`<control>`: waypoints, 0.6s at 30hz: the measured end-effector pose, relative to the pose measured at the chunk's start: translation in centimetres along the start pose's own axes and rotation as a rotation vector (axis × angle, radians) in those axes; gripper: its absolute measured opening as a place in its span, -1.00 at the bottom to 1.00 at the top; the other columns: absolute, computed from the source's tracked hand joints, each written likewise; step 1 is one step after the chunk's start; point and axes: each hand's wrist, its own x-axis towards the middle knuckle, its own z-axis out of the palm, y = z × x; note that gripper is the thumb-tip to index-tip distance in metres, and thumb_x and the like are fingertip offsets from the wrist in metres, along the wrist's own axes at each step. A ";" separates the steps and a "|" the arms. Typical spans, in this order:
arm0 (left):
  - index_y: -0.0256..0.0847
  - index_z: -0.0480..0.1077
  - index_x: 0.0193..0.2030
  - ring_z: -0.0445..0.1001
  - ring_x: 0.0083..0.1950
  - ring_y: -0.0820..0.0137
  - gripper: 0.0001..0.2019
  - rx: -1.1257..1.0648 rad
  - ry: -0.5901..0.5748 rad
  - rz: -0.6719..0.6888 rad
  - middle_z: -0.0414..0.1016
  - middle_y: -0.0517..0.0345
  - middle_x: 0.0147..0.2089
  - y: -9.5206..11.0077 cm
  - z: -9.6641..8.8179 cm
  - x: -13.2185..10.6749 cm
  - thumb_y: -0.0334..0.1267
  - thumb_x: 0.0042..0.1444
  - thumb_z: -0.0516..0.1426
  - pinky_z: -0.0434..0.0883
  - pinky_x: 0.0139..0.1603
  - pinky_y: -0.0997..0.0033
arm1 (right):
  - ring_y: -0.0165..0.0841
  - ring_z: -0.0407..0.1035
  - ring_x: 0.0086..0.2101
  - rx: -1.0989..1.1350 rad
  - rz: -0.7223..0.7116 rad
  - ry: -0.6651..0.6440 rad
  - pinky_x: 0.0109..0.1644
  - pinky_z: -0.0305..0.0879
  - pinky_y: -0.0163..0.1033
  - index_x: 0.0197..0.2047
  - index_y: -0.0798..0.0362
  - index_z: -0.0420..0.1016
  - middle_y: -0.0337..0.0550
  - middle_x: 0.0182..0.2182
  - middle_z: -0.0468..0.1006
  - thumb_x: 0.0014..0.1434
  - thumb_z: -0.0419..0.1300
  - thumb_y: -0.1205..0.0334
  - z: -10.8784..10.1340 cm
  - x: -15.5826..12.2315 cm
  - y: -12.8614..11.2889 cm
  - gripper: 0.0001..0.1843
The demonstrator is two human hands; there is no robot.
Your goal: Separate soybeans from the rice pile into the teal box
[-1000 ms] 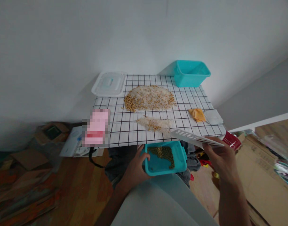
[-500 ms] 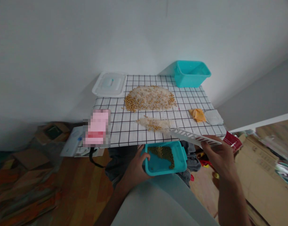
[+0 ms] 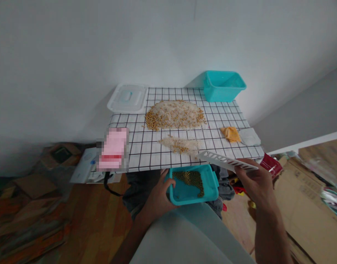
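Observation:
My left hand [image 3: 160,196] grips the left rim of a teal plastic bin [image 3: 194,201] at the table's near edge, over my lap. Small green beans [image 3: 192,179], which look like mung beans, lie along its far and right sides. In my right hand [image 3: 255,179] is a flat white slotted plastic strip [image 3: 223,160], tilted, its far end by the right side of a small pile of rice and yellow beans [image 3: 181,146]. Behind that lies a larger heap of rice and yellow beans [image 3: 175,115], with the yellow beans thickest at its left.
A second teal bin [image 3: 223,93] stands at the back right corner of the grid-patterned table [image 3: 146,156]. A clear lid [image 3: 127,98] lies back left, a pink blurred item [image 3: 113,148] front left. An orange cloth [image 3: 231,134] and a clear plastic piece [image 3: 249,136] are at right.
The far end of the slotted strip has shifted very slightly left and toward me, beside the small pile. My left hand and the held bin stay put.

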 end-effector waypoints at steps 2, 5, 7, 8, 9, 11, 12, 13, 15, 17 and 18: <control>-0.11 0.29 -0.16 0.07 0.51 -0.04 -0.51 0.008 0.004 0.005 0.06 -0.19 0.44 0.0 0.0 0.0 -0.23 -0.17 0.43 0.30 0.33 0.09 | -0.23 0.54 -0.27 0.002 0.000 0.002 -0.20 0.44 -0.21 -0.09 -0.05 0.65 -0.17 -0.23 0.68 0.20 0.26 0.16 0.0 -0.1 -0.1 -0.78; -0.11 0.29 -0.15 0.07 0.51 -0.04 -0.51 0.023 0.011 0.008 0.07 -0.19 0.43 0.0 0.1 0.0 -0.24 -0.18 0.43 0.30 0.34 0.10 | -0.22 0.55 -0.27 0.003 0.008 0.009 -0.20 0.44 -0.20 -0.09 -0.04 0.66 -0.17 -0.24 0.68 0.20 0.27 0.16 -0.2 -0.2 -0.2 -0.78; -0.11 0.29 -0.15 0.06 0.51 -0.05 -0.51 0.031 0.010 0.005 0.07 -0.21 0.43 0.0 0.1 0.0 -0.23 -0.18 0.43 0.31 0.33 0.10 | -0.21 0.55 -0.25 0.003 -0.003 -0.008 -0.18 0.45 -0.20 -0.10 -0.03 0.66 -0.16 -0.22 0.68 0.20 0.26 0.16 -0.3 -0.3 -0.3 -0.78; -0.12 0.30 -0.15 0.06 0.52 -0.05 -0.51 0.034 0.010 0.003 0.07 -0.22 0.43 0.1 0.1 -0.1 -0.23 -0.18 0.43 0.31 0.33 0.10 | -0.21 0.55 -0.24 0.000 -0.008 -0.014 -0.17 0.44 -0.20 -0.11 -0.03 0.66 -0.16 -0.22 0.68 0.20 0.26 0.17 -0.3 -0.3 -0.3 -0.78; -0.12 0.30 -0.15 0.06 0.52 -0.05 -0.51 0.038 0.008 0.002 0.07 -0.22 0.44 0.1 0.1 -0.1 -0.23 -0.18 0.43 0.31 0.32 0.10 | -0.21 0.54 -0.24 -0.005 -0.010 -0.019 -0.18 0.44 -0.20 -0.11 -0.03 0.66 -0.16 -0.22 0.68 0.21 0.26 0.17 -0.4 -0.4 -0.3 -0.79; -0.12 0.30 -0.15 0.06 0.52 -0.05 -0.51 0.041 0.008 0.003 0.05 -0.23 0.45 0.2 0.1 -0.1 -0.23 -0.18 0.43 0.31 0.32 0.10 | -0.23 0.53 -0.27 -0.010 -0.001 -0.018 -0.21 0.44 -0.22 -0.11 -0.02 0.65 -0.16 -0.25 0.68 0.20 0.26 0.17 -0.4 -0.5 -0.3 -0.79; -0.12 0.30 -0.15 0.07 0.51 -0.04 -0.51 0.039 0.010 0.005 0.05 -0.23 0.45 0.2 0.1 -0.1 -0.23 -0.17 0.43 0.31 0.32 0.10 | -0.24 0.53 -0.30 -0.009 0.008 -0.014 -0.24 0.43 -0.22 -0.11 -0.02 0.65 -0.16 -0.26 0.67 0.20 0.26 0.17 -0.3 -0.6 -0.3 -0.79; -0.12 0.30 -0.15 0.07 0.51 -0.04 -0.52 0.036 0.011 0.006 0.05 -0.22 0.45 0.3 0.1 -0.1 -0.23 -0.17 0.43 0.31 0.32 0.11 | -0.24 0.53 -0.31 -0.003 0.016 -0.012 -0.25 0.43 -0.23 -0.11 -0.01 0.65 -0.16 -0.27 0.67 0.20 0.26 0.16 -0.3 -0.7 -0.2 -0.78; -0.11 0.29 -0.16 0.09 0.51 -0.03 -0.52 0.025 0.010 0.008 0.05 -0.21 0.45 0.4 0.1 -0.1 -0.23 -0.17 0.42 0.31 0.32 0.11 | -0.23 0.53 -0.31 0.019 0.027 -0.015 -0.25 0.44 -0.22 -0.10 0.01 0.64 -0.14 -0.26 0.67 0.21 0.26 0.14 -0.1 -0.9 -0.3 -0.76; -0.11 0.29 -0.17 0.10 0.50 -0.03 -0.53 0.014 0.009 0.011 0.04 -0.20 0.46 0.4 0.1 -0.1 -0.24 -0.17 0.42 0.30 0.33 0.11 | -0.23 0.53 -0.29 0.044 0.035 -0.027 -0.24 0.44 -0.22 -0.09 0.03 0.63 -0.13 -0.27 0.67 0.23 0.25 0.13 0.2 -1.0 -0.4 -0.76; -0.11 0.29 -0.17 0.10 0.50 -0.03 -0.53 0.009 0.008 0.012 0.04 -0.19 0.46 0.4 0.0 -0.1 -0.25 -0.17 0.42 0.29 0.34 0.10 | -0.23 0.54 -0.29 0.055 0.035 -0.034 -0.23 0.44 -0.21 -0.09 0.03 0.63 -0.13 -0.27 0.66 0.24 0.25 0.13 0.3 -1.0 -0.6 -0.76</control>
